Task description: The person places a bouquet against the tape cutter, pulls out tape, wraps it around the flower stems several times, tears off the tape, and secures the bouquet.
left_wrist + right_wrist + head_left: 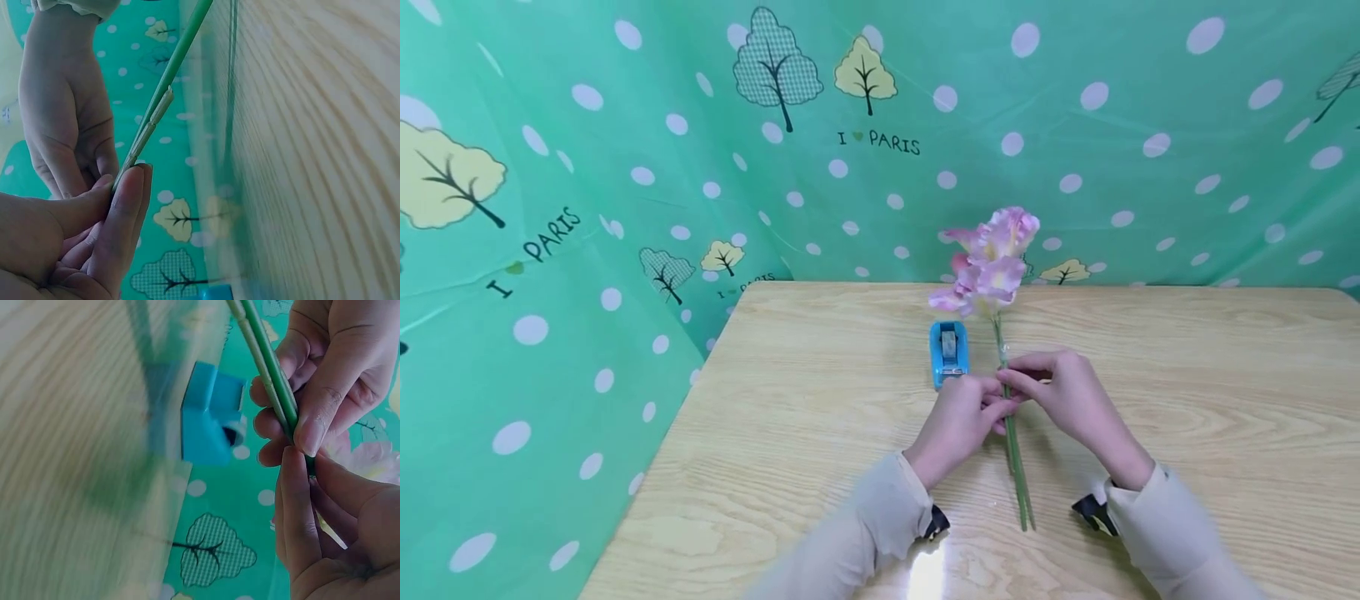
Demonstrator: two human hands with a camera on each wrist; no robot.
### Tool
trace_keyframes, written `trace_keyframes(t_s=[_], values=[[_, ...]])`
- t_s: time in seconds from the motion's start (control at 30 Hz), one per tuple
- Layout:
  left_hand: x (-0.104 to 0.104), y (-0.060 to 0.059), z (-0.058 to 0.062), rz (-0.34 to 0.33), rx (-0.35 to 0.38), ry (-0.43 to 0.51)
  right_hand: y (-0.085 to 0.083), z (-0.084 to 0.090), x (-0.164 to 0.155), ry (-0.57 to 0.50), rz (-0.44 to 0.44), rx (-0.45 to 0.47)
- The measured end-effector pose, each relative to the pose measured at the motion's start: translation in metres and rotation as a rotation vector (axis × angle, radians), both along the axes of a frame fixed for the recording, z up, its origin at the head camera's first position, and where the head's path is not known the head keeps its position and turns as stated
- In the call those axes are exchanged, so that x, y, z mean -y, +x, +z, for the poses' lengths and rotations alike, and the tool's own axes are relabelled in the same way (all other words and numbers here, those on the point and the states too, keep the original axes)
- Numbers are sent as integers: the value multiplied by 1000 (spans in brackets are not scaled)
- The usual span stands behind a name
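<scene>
Artificial pink flowers (992,260) on thin green stems (1017,467) lie lengthwise on the wooden table (1187,400), blooms pointing away from me. My left hand (998,407) and right hand (1011,380) meet at the middle of the stems, and each pinches them between thumb and fingers. In the left wrist view my left hand (125,180) holds a green stem (178,56) with a paler one beside it. In the right wrist view my right hand (300,467) pinches the stems (262,356) just below my other hand's thumb (322,406).
A small blue tape dispenser (948,353) stands on the table just left of the stems, close to my left hand. A green polka-dot cloth (625,167) with trees hangs behind and to the left of the table.
</scene>
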State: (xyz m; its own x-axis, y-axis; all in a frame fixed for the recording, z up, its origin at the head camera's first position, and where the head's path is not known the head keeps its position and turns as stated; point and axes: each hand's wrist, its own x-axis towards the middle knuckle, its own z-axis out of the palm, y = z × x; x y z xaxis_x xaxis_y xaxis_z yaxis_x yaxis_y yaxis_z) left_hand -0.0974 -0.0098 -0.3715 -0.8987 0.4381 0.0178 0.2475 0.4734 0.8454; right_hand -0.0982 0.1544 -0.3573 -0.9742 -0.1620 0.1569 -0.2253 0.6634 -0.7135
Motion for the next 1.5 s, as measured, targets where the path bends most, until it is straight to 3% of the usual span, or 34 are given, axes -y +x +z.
trace_keyframes(t_s=[0.23, 0.67, 0.93, 1.23, 1.37, 1.5], values=[[-21, -1, -7, -21, -11, 17, 6, -7, -19, 33, -28, -13], [-49, 0, -9, -13, 5, -79, 11, -12, -38, 63, -62, -38], [-66, -1, -11, -15, -2, -131, 9, -12, -54, 124, -89, 24], [-92, 1, -13, 26, 71, -87, 8, -8, -80, 191, -79, 133], [-99, 0, -13, -2, 91, -101, 6, -7, -91, 211, -54, 164], [-106, 0, -15, -29, 56, -151, 5, -7, -97, 209, -43, 191]])
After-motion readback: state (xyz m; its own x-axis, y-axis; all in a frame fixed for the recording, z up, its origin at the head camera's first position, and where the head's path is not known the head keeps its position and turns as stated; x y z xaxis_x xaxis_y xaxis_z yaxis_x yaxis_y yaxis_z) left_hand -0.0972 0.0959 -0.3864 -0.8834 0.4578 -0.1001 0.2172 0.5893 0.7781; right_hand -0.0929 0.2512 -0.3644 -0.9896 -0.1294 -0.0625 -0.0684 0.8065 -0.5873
